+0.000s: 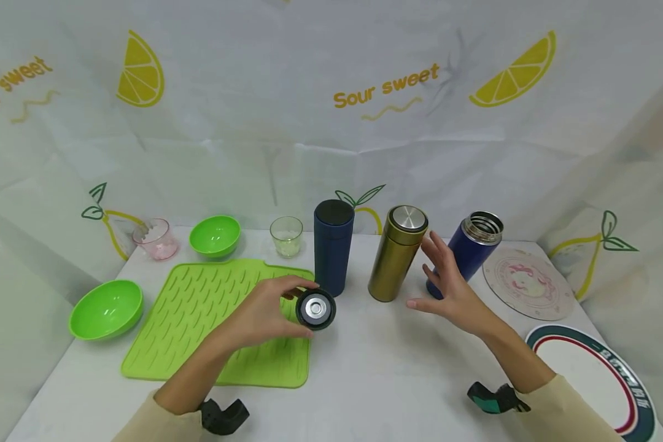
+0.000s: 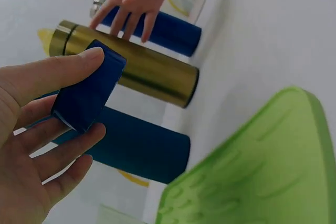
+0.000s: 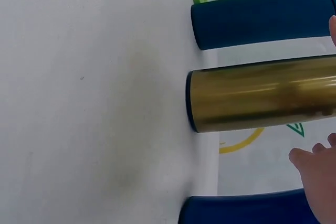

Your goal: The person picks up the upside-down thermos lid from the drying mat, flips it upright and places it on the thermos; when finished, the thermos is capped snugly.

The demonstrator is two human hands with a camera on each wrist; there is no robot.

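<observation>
The left hand (image 1: 265,313) pinches the round dark blue flask lid (image 1: 315,309) near the green ribbed silicone mat (image 1: 221,319), while the open right hand (image 1: 447,285) reaches to the uncapped blue steel flask (image 1: 466,248) at far right, which it should grip firmly around the middle so the flask stands upright

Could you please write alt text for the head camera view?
A left hand holds a dark blue flask lid over a green mat, while the open right hand reaches between a gold flask and an uncapped blue flask.
</observation>
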